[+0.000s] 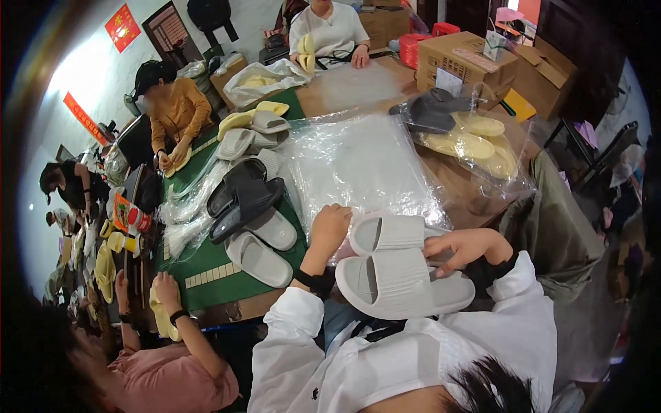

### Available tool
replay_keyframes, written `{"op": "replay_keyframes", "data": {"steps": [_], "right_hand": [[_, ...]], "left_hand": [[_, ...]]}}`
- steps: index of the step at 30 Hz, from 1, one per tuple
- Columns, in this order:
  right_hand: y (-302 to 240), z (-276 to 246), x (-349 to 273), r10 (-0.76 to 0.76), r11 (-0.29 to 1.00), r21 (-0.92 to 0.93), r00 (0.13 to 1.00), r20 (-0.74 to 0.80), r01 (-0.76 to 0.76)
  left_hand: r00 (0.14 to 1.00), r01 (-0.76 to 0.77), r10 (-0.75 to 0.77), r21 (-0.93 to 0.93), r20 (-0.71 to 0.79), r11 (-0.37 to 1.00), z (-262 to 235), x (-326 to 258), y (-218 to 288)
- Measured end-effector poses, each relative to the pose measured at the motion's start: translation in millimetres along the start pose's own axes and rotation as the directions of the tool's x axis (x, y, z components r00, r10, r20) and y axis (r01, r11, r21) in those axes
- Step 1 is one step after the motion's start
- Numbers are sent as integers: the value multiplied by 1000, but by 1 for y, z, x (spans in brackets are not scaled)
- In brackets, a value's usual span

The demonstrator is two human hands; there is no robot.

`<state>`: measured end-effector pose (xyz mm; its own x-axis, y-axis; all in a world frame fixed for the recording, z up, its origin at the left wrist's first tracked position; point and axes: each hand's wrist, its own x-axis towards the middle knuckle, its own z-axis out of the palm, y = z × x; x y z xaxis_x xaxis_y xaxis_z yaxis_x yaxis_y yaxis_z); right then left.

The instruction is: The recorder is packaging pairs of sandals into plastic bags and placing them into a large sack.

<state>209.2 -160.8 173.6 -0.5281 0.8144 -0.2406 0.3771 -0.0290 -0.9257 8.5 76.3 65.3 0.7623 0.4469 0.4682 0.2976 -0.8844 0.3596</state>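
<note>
Grey foam slides [399,272], a pair stacked sole to sole, sit at the table edge, gripped by the right hand [463,246] at their right side. The left hand [330,227] rests curled on clear plastic bags [361,168]; its fingertips are hidden, so its grip is unclear

The left hand [332,224] has its fingertips hidden under clear plastic bags [361,168].

left hand [331,226] – fist closed | right hand [463,246] – fingers curled, gripping
</note>
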Motion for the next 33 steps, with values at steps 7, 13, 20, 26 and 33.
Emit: {"op": "replay_keyframes", "data": {"steps": [7,13,20,26,33], "right_hand": [[12,2,5,-61,995,77,997,42,58],[7,1,4,-76,994,86,997,21,74],[-1,-3,4,-89,996,-6,996,-8,89],[2,0,6,-104,995,3,994,-18,104],[6,-4,6,-17,998,-60,999,-42,14]], "left_hand": [[996,61,-59,24,-67,998,-7,7,15],[928,45,-54,-31,-370,998,-11,8,20],[987,0,-47,-290,-154,957,-14,10,13],[967,-86,15,266,256,960,16,-18,-6],[992,42,-51,76,116,996,4,-9,1]]}}
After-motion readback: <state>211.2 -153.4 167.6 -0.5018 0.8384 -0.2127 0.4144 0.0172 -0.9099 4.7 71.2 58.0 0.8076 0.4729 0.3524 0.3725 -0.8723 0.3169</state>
